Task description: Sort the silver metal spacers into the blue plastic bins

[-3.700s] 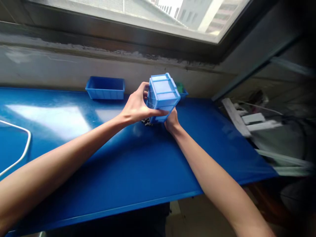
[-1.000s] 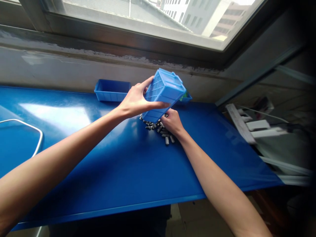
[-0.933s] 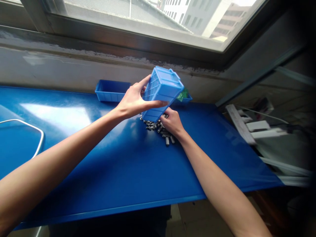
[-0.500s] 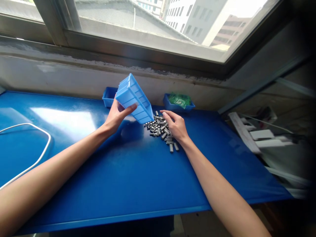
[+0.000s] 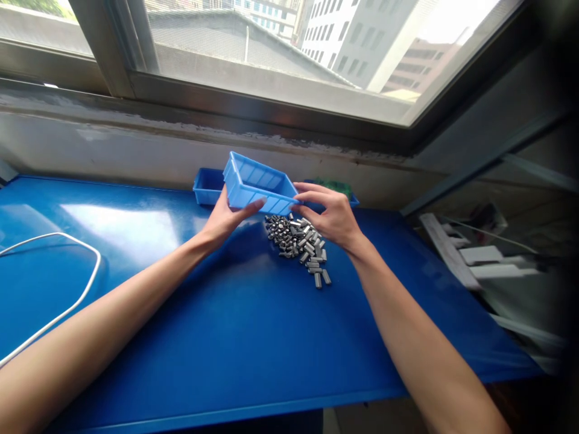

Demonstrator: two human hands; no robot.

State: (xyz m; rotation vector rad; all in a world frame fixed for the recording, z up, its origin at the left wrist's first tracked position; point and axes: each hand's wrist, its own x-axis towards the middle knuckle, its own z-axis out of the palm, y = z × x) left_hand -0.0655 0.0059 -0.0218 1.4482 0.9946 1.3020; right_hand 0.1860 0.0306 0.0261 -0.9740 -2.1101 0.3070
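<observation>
A light-blue plastic bin (image 5: 257,199) is held in the air above the blue table, slightly tilted, and the part of its inside that shows holds nothing. My left hand (image 5: 228,218) grips its left end, thumb along the near wall and fingers hidden beneath. At the bin's right end, my right hand (image 5: 332,212) has its fingertips and thumb closed on the rim corner. Below lies a heap of small metal parts (image 5: 296,238): dark, screw-like pieces on the left and grey hex standoffs on the right.
Against the wall stand a second blue bin (image 5: 208,196) and another blue bin, mostly behind my right hand, with green plastic (image 5: 337,187) in it. A white cable (image 5: 93,277) curves over the blue table (image 5: 217,343) at left. White objects (image 5: 482,254) are beyond the right edge.
The bin has gone from steeply tipped over the heap to nearly level. My right hand has left the metal parts and taken hold of the bin's right end.
</observation>
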